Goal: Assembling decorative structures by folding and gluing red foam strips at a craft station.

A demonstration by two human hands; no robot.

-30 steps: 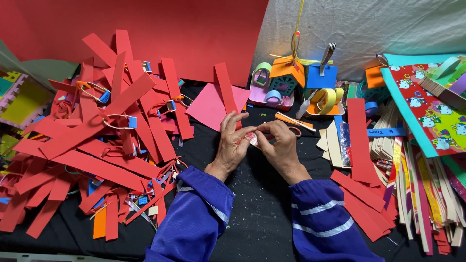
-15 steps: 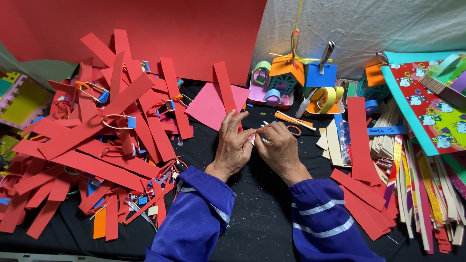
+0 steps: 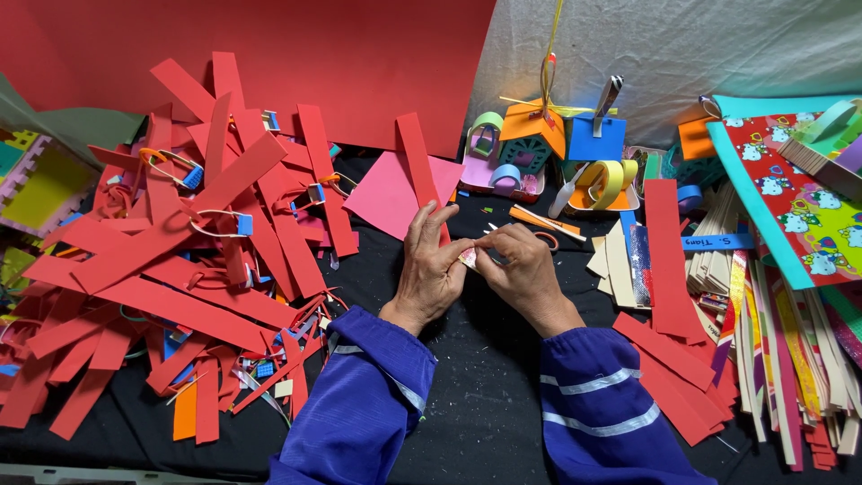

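My left hand (image 3: 429, 272) and my right hand (image 3: 523, 273) meet over the black cloth (image 3: 476, 395) at the middle of the view. Between thumbs and forefingers of both hands I pinch a small pale scrap of foam (image 3: 469, 259); most of it is hidden by my fingers. Both sleeves are blue with light stripes. A long red foam strip (image 3: 418, 166) lies just beyond my left hand, on a pink foam sheet (image 3: 384, 193).
A big heap of red foam strips (image 3: 180, 260) with blue clips fills the left. Small foam houses (image 3: 532, 135) and tape rolls (image 3: 606, 180) stand behind my hands. More red strips (image 3: 669, 260) and coloured strips (image 3: 790, 341) lie at right, under a patterned sheet (image 3: 808, 198). A large red sheet (image 3: 314, 54) leans at the back.
My hands have stayed in the same spot; the fingers have shifted slightly on the small scrap. Nothing else has moved.
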